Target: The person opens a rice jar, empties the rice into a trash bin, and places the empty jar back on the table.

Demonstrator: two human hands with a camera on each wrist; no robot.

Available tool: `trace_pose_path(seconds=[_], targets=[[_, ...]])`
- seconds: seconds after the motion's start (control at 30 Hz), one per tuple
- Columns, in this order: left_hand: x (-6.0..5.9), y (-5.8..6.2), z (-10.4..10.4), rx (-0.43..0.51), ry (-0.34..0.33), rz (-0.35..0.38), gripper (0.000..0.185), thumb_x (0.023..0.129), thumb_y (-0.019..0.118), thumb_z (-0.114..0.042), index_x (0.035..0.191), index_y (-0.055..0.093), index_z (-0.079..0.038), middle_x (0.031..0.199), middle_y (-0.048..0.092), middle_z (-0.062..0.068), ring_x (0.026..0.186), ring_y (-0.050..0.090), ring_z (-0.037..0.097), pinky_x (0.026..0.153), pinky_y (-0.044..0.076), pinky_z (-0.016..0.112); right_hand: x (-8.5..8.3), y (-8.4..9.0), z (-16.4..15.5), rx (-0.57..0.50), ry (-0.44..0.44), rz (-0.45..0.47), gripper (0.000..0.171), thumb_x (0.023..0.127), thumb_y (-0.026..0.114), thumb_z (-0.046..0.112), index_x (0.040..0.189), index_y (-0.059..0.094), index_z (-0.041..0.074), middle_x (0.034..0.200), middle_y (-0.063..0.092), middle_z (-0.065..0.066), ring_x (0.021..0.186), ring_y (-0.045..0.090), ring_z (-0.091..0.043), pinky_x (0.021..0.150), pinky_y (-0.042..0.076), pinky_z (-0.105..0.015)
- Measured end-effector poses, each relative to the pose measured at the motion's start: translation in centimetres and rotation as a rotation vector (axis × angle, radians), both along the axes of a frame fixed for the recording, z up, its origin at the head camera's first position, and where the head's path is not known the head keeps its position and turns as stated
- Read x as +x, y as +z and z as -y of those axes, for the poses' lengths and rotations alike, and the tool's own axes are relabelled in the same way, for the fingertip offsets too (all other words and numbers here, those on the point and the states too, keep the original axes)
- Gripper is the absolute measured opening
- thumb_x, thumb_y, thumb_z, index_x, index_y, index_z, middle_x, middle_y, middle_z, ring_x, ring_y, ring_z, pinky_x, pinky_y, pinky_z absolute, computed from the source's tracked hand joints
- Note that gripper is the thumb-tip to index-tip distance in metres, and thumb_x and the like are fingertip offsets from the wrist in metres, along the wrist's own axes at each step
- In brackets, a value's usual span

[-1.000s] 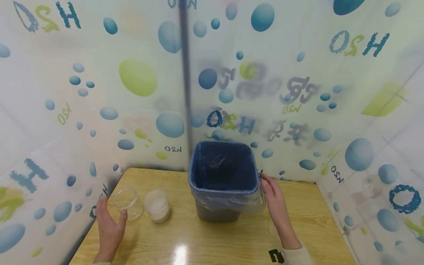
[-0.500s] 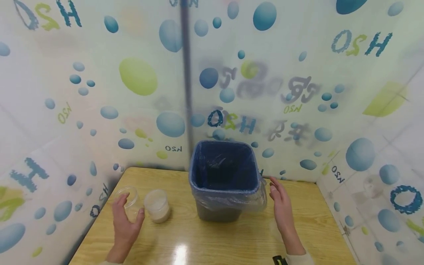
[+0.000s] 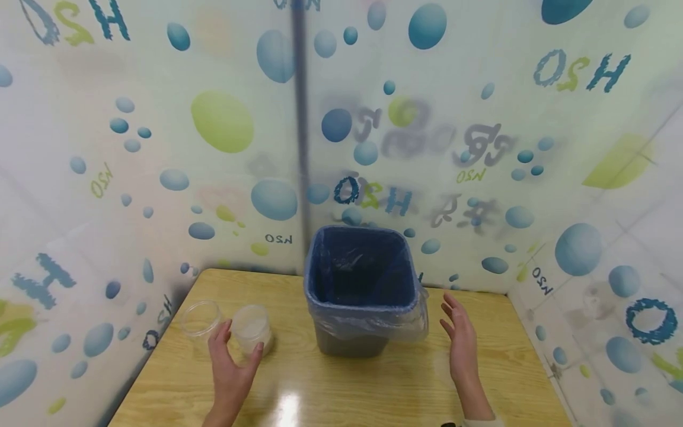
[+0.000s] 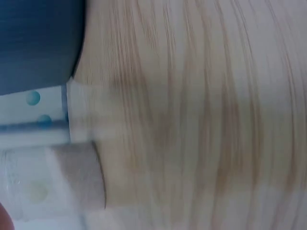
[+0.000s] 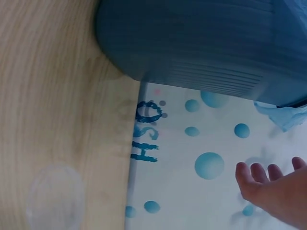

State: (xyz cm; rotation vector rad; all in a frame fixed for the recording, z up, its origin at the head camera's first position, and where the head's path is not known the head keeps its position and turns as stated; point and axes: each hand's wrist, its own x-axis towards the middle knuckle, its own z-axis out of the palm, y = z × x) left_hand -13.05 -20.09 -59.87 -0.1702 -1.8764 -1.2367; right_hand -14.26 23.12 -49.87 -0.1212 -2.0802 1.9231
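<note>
Everywhere, wall film [image 3: 160,148] repeats mirrored "H2O" lettering.

Right hand [image 5: 280,194] at lower right, fingers straight and spread, holding nothing. Bin [image 5: 201,43] fills the top, its base on the table [image 5: 57,120]; hand is apart from it. Blue liner [image 5: 283,115] edge hangs at far right. Bubble-print wall [image 5: 192,182] behind. Faint round clear thing [image 5: 55,199] on the table, lower left, too blurred to identify.
</note>
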Motion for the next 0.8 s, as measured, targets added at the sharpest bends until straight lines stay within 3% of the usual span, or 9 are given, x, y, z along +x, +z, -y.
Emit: trace_pose_path(seconds=[0.2, 0.37, 0.57, 0.8], targets=[[0.2, -0.6, -1.6, 0.111, 0.08, 0.081, 0.088, 0.067, 0.084, 0.009, 0.145, 0.043, 0.012, 0.14, 0.041, 0.024, 0.131, 0.036, 0.009, 0.111, 0.029, 0.015, 0.7, -0.9, -0.3, -0.097, -0.018, -0.04, 0.059, 0.115, 0.026, 0.039, 0.155, 0.039, -0.002, 0.144, 0.049, 0.009, 0.13, 0.05, -0.003, 0.104, 0.044, -0.018], [0.4, -1.0, -1.9, 0.185, 0.131, 0.234, 0.089, 0.074, 0.085, 0.003, 0.148, 0.037, 0.011, 0.143, 0.037, 0.027, 0.135, 0.037, 0.029, 0.114, 0.031, 0.022, 1.1, -1.6, -0.5, -0.152, -0.041, -0.053, 0.055, 0.115, 0.027, 0.037, 0.155, 0.039, 0.001, 0.142, 0.05, 0.008, 0.129, 0.053, -0.004, 0.103, 0.045, -0.019], [0.1, -2.0, -1.9, 0.332, 0.05, 0.444, 0.098, 0.083, 0.083, -0.005, 0.157, 0.021, 0.007, 0.156, 0.024, 0.031, 0.148, 0.023, 0.048, 0.12, 0.024, 0.059, 1.6, -2.5, -0.5, -0.166, -0.035, -0.07, 0.052, 0.115, 0.026, 0.035, 0.152, 0.043, 0.003, 0.139, 0.054, 0.008, 0.127, 0.057, -0.007, 0.101, 0.047, -0.019], [-1.0, -3.4, -1.8, 0.393, 0.039, 0.532, 0.11, 0.083, 0.085, -0.011, 0.162, 0.01, 0.005, 0.162, 0.015, 0.034, 0.152, 0.014, 0.051, 0.12, 0.018, 0.065, 1.7, -3.5, -0.2, -0.147, -0.021, -0.075, 0.053, 0.115, 0.026, 0.035, 0.153, 0.043, 0.002, 0.14, 0.056, 0.006, 0.127, 0.059, -0.012, 0.101, 0.048, -0.02]])
